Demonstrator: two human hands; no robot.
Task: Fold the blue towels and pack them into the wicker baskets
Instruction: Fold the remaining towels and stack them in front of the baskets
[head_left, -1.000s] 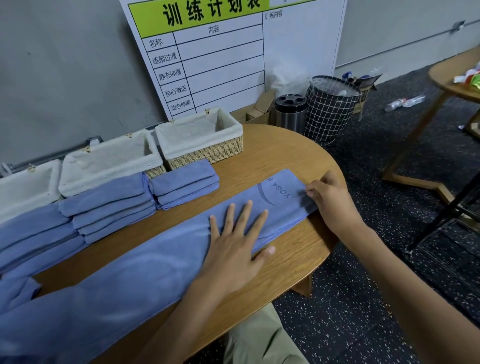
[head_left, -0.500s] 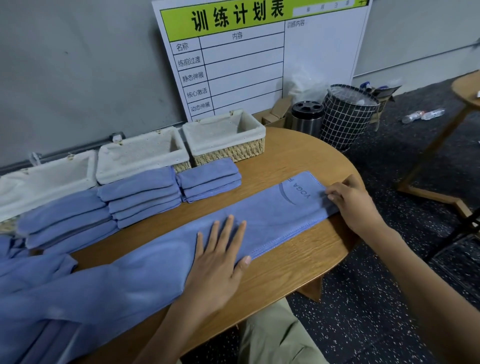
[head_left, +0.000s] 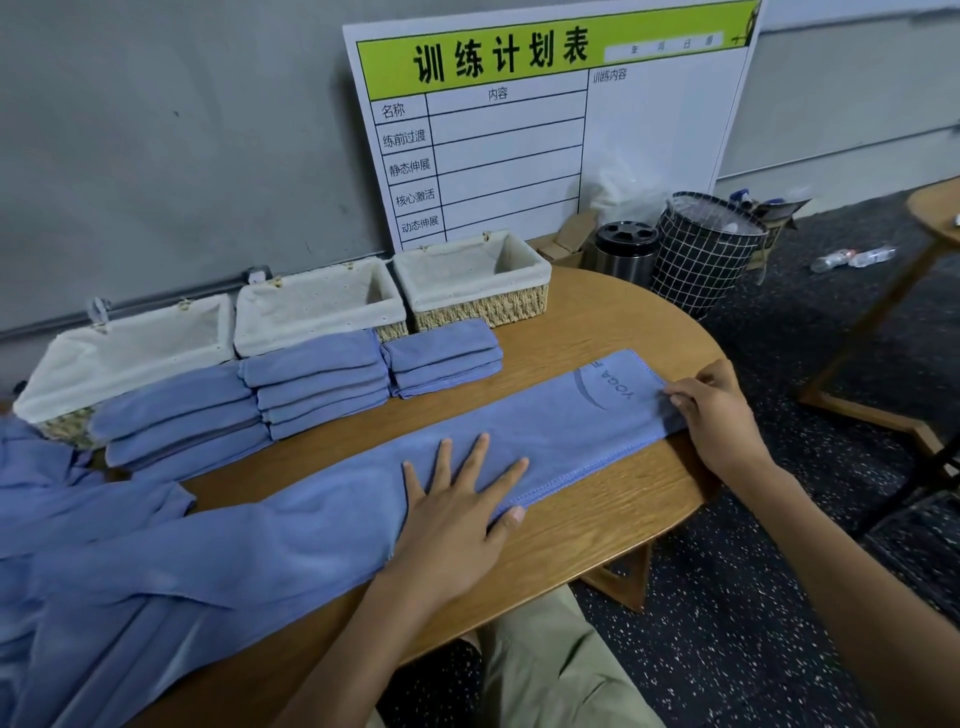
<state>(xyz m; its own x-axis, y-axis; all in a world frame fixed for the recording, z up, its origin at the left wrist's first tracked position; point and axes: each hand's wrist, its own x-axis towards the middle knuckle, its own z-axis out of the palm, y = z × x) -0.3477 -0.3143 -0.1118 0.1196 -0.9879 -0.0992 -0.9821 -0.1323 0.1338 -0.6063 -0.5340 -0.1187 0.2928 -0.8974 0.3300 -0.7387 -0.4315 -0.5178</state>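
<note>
I see the left hand (head_left: 457, 499) flat on the long blue microfibre towel (head_left: 322, 519), fingers straight and spread wide, palm down on the cloth near its middle — thumb tip at the towel's near hem, on the wood. Right hand (head_left: 714, 410) sits at the towel's right end, fingers curled at that edge; looks like a pinch on the hem, though I can't see under the fingers. The towel lies stretched along the near side of the oval wooden table (head_left: 597, 519), folded to a narrow strip; "YOGA" print faces up at the right end; the left end is bunched and runs off the left of the frame.

Behind it, three stacks of folded blue towels (head_left: 317, 384) in a row, each just in front of one of the three wicker baskets with white cloth liners (head_left: 467, 283) — baskets show no towels inside.

White training-plan board with green header (head_left: 545, 130) leans on the wall behind.
</note>
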